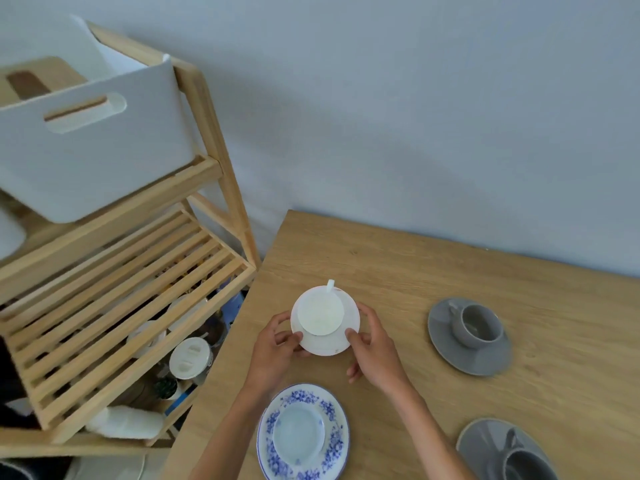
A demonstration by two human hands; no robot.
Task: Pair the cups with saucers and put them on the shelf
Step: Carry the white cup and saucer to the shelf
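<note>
A white cup [320, 310] stands on a white saucer [349, 323] near the table's left edge, its handle pointing away from me. My left hand [275, 351] grips the saucer's left rim and my right hand [374, 344] grips its right rim. Close to me, a pale cup [298, 434] rests on a blue-flowered saucer [334, 441]. A grey cup [476, 325] sits on a grey saucer [485, 362] to the right. Another grey cup [526, 462] on a grey saucer [485, 434] is at the bottom right. The wooden slatted shelf [114, 282] stands left of the table.
A white storage bin [104, 143] fills the shelf's upper level. Below the slats lie jars, a white lid [190, 356] and rolled cloth [124, 422]. The wooden table [415, 271] meets a plain wall at the back.
</note>
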